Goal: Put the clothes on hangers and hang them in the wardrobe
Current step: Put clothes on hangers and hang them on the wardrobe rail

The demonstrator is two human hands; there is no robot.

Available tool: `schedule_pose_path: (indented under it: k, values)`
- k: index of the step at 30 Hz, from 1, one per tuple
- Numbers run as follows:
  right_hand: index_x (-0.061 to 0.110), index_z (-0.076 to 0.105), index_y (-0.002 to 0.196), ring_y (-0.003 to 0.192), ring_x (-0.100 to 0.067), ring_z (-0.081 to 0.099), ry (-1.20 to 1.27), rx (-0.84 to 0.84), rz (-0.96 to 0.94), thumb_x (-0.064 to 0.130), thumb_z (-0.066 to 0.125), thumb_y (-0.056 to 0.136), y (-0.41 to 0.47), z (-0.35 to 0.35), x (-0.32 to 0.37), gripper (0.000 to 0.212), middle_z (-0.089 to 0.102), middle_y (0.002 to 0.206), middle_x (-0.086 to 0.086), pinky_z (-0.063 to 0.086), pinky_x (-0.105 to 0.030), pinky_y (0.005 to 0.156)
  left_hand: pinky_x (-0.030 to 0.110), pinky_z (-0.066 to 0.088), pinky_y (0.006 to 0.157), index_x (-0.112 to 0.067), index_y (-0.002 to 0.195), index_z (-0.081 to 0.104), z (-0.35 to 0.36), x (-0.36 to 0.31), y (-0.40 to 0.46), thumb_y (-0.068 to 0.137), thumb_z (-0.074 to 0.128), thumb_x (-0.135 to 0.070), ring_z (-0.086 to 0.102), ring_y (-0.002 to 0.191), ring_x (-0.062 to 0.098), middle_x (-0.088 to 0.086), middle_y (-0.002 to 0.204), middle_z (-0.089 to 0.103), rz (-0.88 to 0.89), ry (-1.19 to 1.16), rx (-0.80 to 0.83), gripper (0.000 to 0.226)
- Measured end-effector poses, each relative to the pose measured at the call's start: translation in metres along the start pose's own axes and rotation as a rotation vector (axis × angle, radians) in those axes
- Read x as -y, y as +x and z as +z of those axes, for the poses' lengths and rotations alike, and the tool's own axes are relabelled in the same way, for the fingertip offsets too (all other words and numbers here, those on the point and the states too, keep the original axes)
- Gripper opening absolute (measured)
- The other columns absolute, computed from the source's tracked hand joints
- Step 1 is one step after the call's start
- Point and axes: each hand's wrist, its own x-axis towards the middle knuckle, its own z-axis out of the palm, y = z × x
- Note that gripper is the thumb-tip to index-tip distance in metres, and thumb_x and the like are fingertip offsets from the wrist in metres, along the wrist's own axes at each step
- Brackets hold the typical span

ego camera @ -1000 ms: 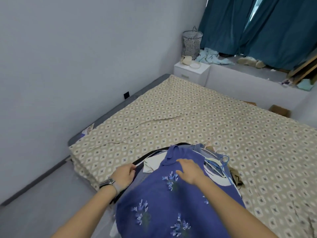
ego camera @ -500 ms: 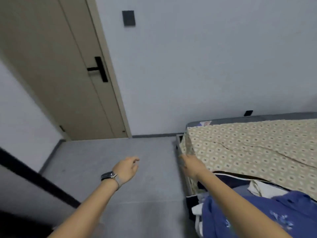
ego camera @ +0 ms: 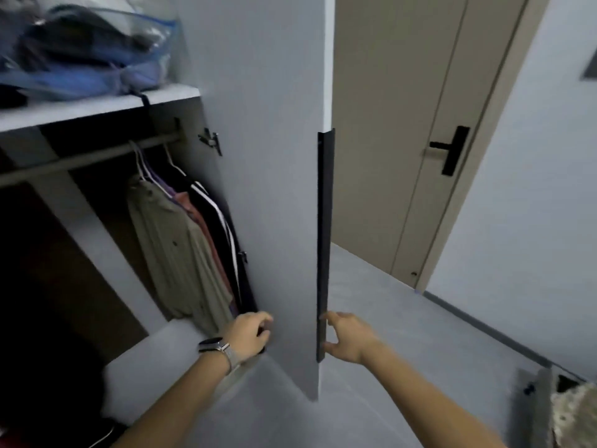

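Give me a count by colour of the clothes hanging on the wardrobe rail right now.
Olive-beige shirt: 1
Purple garment: 1
Pink-red garment: 1
Black garment with white stripe: 1
Total: 4 that I can tell apart; more may be hidden behind.

A home bedroom: open wardrobe (ego camera: 258,156), hung shirts (ego camera: 181,240), bed corner (ego camera: 571,415).
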Motion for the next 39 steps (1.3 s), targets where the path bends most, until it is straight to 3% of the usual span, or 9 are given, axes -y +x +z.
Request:
schedule_pose_path:
  k: [9, 14, 20, 24, 31, 36, 39]
  values:
    - [0.025, 0.029, 0.148, 0.128, -0.024, 0.047, 0.057, 0.081, -0.3, 0.037, 0.057, 0.093, 0.086, -0.011, 0.064, 0.064, 0.047, 0.143, -0.004, 0.045, -0.032, 0.098, 0.026, 0.049, 0.081, -0.032, 0.13, 0.05, -0.016, 0.055, 0.001, 0.094, 0.047, -0.036, 0.059, 0.105, 0.016, -0.005, 0.121, 0.06, -0.236, -0.119, -0.048, 0.035]
    - [0.022, 0.03, 0.149, 0.127, -0.02, 0.047, 0.08, 0.138, -0.404, 0.033, 0.06, 0.093, 0.135, -0.038, 0.079, 0.065, 0.049, 0.141, -0.007, 0.041, -0.028, 0.103, 0.034, 0.052, 0.084, -0.02, 0.12, 0.057, -0.042, 0.061, 0.014, 0.094, 0.05, -0.026, 0.061, 0.098, 0.019, 0.003, 0.115, 0.063, -0.38, -0.285, -0.178, 0.027]
    - [0.023, 0.033, 0.148, 0.121, -0.021, 0.051, 0.022, 0.091, -0.596, 0.034, 0.064, 0.09, 0.19, -0.048, 0.118, 0.066, 0.052, 0.136, -0.005, 0.046, -0.034, 0.1, 0.019, 0.043, 0.083, -0.022, 0.129, 0.053, -0.064, 0.075, 0.014, 0.094, 0.053, -0.028, 0.054, 0.111, 0.015, -0.001, 0.123, 0.056, -0.493, -0.336, -0.408, 0.036]
    - [0.026, 0.032, 0.149, 0.128, -0.019, 0.046, 0.029, 0.125, -0.703, 0.037, 0.065, 0.088, 0.2, -0.038, 0.155, 0.07, 0.047, 0.142, 0.002, 0.044, -0.032, 0.102, 0.018, 0.04, 0.086, -0.025, 0.134, 0.048, -0.071, 0.098, 0.008, 0.094, 0.052, -0.032, 0.053, 0.113, 0.015, 0.0, 0.131, 0.052, -0.567, -0.315, -0.389, 0.041]
    - [0.027, 0.034, 0.148, 0.129, -0.01, 0.043, 0.158, 0.095, -0.743, 0.03, 0.062, 0.091, 0.25, -0.037, 0.231, 0.063, 0.047, 0.142, 0.005, 0.037, -0.021, 0.105, 0.019, 0.04, 0.094, -0.024, 0.136, 0.045, -0.101, 0.171, 0.017, 0.092, 0.05, -0.037, 0.051, 0.118, 0.015, -0.001, 0.135, 0.05, -0.618, -0.355, -0.452, 0.046]
    - [0.024, 0.036, 0.147, 0.133, -0.017, 0.041, 0.153, -0.014, -0.716, 0.028, 0.063, 0.09, 0.301, -0.053, 0.29, 0.064, 0.046, 0.145, 0.002, 0.036, -0.028, 0.109, 0.023, 0.043, 0.093, -0.022, 0.135, 0.047, -0.14, 0.226, 0.046, 0.092, 0.055, -0.03, 0.052, 0.117, 0.016, 0.002, 0.133, 0.051, -0.538, -0.331, -0.447, 0.044]
    - [0.02, 0.042, 0.144, 0.13, -0.021, 0.045, 0.177, -0.111, -0.644, 0.024, 0.065, 0.088, 0.33, -0.068, 0.315, 0.06, 0.048, 0.14, -0.002, 0.037, -0.028, 0.108, 0.019, 0.041, 0.088, -0.023, 0.134, 0.047, -0.159, 0.258, 0.062, 0.093, 0.054, -0.031, 0.052, 0.114, 0.012, 0.0, 0.129, 0.053, -0.501, -0.324, -0.462, 0.042]
